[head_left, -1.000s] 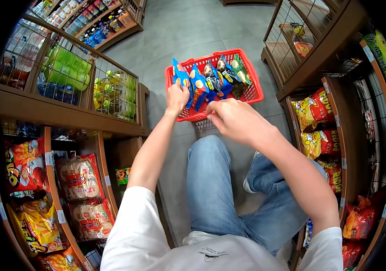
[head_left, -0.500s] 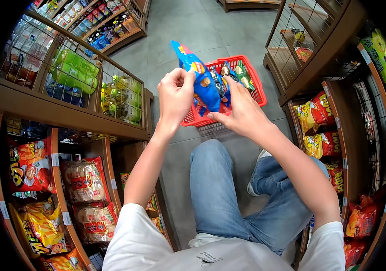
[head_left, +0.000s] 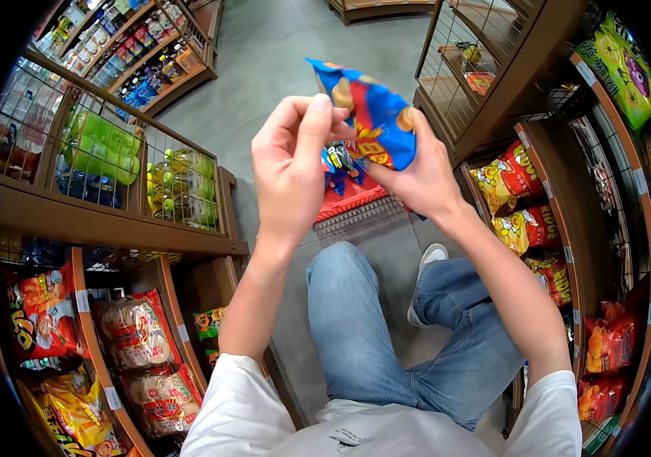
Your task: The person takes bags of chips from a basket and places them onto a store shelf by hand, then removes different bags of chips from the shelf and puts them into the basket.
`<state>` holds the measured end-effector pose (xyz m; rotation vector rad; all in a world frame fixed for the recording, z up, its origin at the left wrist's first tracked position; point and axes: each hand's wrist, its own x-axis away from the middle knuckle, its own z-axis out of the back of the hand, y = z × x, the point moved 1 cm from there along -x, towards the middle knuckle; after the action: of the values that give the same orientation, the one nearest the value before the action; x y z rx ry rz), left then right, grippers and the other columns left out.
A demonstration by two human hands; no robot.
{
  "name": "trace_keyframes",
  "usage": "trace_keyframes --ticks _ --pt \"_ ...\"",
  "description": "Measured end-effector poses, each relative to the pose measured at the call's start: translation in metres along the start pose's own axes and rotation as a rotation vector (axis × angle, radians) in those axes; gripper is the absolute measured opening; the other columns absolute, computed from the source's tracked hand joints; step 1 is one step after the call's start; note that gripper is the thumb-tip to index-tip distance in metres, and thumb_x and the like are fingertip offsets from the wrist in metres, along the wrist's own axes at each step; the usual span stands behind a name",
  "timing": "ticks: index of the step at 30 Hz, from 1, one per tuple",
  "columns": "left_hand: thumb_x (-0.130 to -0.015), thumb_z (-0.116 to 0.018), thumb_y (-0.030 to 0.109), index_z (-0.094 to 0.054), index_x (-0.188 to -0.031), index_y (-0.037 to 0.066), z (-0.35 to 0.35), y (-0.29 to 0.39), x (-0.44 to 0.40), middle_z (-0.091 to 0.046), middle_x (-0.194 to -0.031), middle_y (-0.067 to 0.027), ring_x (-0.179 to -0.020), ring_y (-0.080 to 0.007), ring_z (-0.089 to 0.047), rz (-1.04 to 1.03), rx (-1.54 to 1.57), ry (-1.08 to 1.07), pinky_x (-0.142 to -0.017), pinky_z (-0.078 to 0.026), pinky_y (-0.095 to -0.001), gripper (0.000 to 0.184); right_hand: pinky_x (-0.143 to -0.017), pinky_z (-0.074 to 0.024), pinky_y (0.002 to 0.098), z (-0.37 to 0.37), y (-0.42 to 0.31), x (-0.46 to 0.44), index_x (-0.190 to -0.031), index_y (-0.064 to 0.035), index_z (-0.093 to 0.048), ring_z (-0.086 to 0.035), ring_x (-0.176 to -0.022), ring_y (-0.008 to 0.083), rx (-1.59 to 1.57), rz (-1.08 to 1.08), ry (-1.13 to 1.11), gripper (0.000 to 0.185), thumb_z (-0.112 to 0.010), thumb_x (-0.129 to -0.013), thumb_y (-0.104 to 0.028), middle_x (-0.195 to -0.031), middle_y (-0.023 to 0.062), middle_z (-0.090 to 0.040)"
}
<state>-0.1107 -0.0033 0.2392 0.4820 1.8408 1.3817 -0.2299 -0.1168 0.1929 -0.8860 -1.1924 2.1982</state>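
Note:
A blue snack bag (head_left: pixel 382 114) with red and yellow print is raised in front of me, tilted. My right hand (head_left: pixel 426 171) grips its lower right corner, thumb on the near face. Curled fingers and thumb of my left hand (head_left: pixel 295 156) meet at the bag's left edge; their exact hold is partly hidden. Below and behind the bag, a red shopping basket (head_left: pixel 352 202) stands on the floor, largely covered by my hands and the bag. Other blue packets (head_left: pixel 339 169) show inside it.
Low shelves flank me, with red snack bags (head_left: pixel 44 312) and rice cracker packs (head_left: pixel 139 331) on the left and yellow-red chip bags (head_left: pixel 504 179) on the right. Wire-fronted racks hold bottles (head_left: pixel 182 186). Grey tiled floor (head_left: pixel 280 68) runs ahead.
The blue bag has come up from over the basket toward me and turned, its printed face tilting. My right hand has moved from among the packets to the bag's right corner.

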Motion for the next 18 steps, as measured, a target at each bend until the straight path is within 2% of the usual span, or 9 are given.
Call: trace_keyframes --ticks 2,5,6,7,9,10,15,16,18 --pt "-0.1 -0.051 0.021 -0.058 -0.104 -0.001 0.009 -0.013 0.003 -0.061 -0.102 -0.0104 -0.082 -0.015 -0.062 -0.026 0.034 0.035 -0.081 -0.049 -0.0264 0.023 -0.09 -0.0513 0.0322 0.01 0.008 -0.002 -0.127 0.0027 -0.045 -0.064 -0.099 0.0167 -0.124 -0.048 -0.018 0.066 -0.081 -0.073 -0.012 -0.111 0.0101 -0.065" --pt "-0.1 -0.051 0.025 -0.055 -0.112 -0.001 0.012 -0.04 0.013 -0.059 -0.109 -0.0097 -0.094 -0.0136 -0.059 -0.028 -0.175 0.205 -0.086 -0.047 -0.0277 0.029 -0.089 -0.0532 0.0339 0.032 -0.002 0.002 -0.126 0.0012 -0.048 -0.065 -0.099 0.0177 -0.507 -0.309 -0.208 0.064 -0.081 -0.074 -0.016 -0.114 0.0108 -0.065" --pt "-0.097 -0.058 0.026 -0.048 -0.12 -0.001 0.014 -0.053 0.016 -0.053 -0.119 -0.0119 -0.102 -0.0144 -0.056 0.027 -0.076 0.137 -0.087 -0.047 -0.028 0.036 -0.089 -0.0537 0.0338 0.039 -0.001 0.005 -0.127 0.0002 -0.048 -0.065 -0.1 0.0173 -0.565 -0.379 -0.247 0.063 -0.08 -0.075 -0.015 -0.115 0.0102 -0.065" --pt "-0.096 -0.058 0.027 -0.045 -0.126 -0.002 0.014 -0.063 0.023 -0.051 -0.124 -0.0138 -0.113 -0.0167 -0.051 0.075 -0.014 0.043 -0.096 -0.043 -0.0318 0.043 -0.088 -0.0541 0.0342 0.045 -0.009 0.009 -0.128 0.0001 -0.047 -0.065 -0.101 0.0183 -0.645 -0.438 -0.27 0.063 -0.079 -0.075 -0.013 -0.115 0.0113 -0.065" --pt "-0.095 -0.058 0.027 -0.039 -0.133 -0.002 0.005 -0.069 0.041 -0.051 -0.128 -0.0147 -0.119 -0.0192 -0.049 0.152 0.169 -0.089 -0.102 -0.04 -0.0346 0.051 -0.091 -0.0532 0.0365 0.049 -0.008 0.017 -0.129 0.0019 -0.046 -0.064 -0.102 0.0211 -0.746 -0.492 -0.273 0.062 -0.074 -0.077 -0.015 -0.118 0.0144 -0.062" --pt "-0.095 -0.058 0.026 -0.033 -0.138 -0.003 0.003 -0.075 0.047 -0.049 -0.132 -0.0151 -0.121 -0.02 -0.049 0.172 0.184 -0.145 -0.103 -0.039 -0.0351 0.057 -0.091 -0.0532 0.0365 0.051 -0.004 0.018 -0.129 0.0019 -0.046 -0.064 -0.102 0.0211 -0.741 -0.496 -0.276 0.062 -0.074 -0.077 -0.015 -0.118 0.0144 -0.062" --pt "-0.092 -0.064 0.025 -0.034 -0.139 -0.002 -0.017 -0.08 0.053 -0.051 -0.131 -0.0135 -0.122 -0.0186 -0.05 0.22 0.29 -0.292 -0.102 -0.042 -0.0342 0.063 -0.091 -0.0547 0.0378 0.066 0.009 0.016 -0.13 0.0035 -0.044 -0.065 -0.104 0.0234 -0.821 -0.581 -0.236 0.061 -0.071 -0.079 -0.015 -0.122 0.0178 -0.06" --pt "-0.092 -0.065 0.025 -0.034 -0.139 -0.002 -0.021 -0.08 0.05 -0.052 -0.13 -0.0132 -0.119 -0.0184 -0.052 0.29 0.273 -0.282 -0.1 -0.044 -0.0335 0.063 -0.084 -0.0576 0.0354 0.069 0.012 0.013 -0.124 0.0029 -0.049 -0.068 -0.096 0.0214 -0.811 -0.59 -0.204 0.054 -0.074 -0.08 -0.016 -0.115 0.0157 -0.064" --pt "-0.091 -0.067 0.025 -0.036 -0.138 0.0 -0.03 -0.075 0.046 -0.056 -0.126 -0.0124 -0.112 -0.018 -0.058 0.425 0.294 -0.262 -0.093 -0.049 -0.0312 0.062 -0.083 -0.058 0.0351 0.076 0.018 0.001 -0.125 0.0033 -0.049 -0.068 -0.095 0.0209 -0.779 -0.592 -0.221 0.058 -0.076 -0.08 -0.02 -0.114 0.0153 -0.065"
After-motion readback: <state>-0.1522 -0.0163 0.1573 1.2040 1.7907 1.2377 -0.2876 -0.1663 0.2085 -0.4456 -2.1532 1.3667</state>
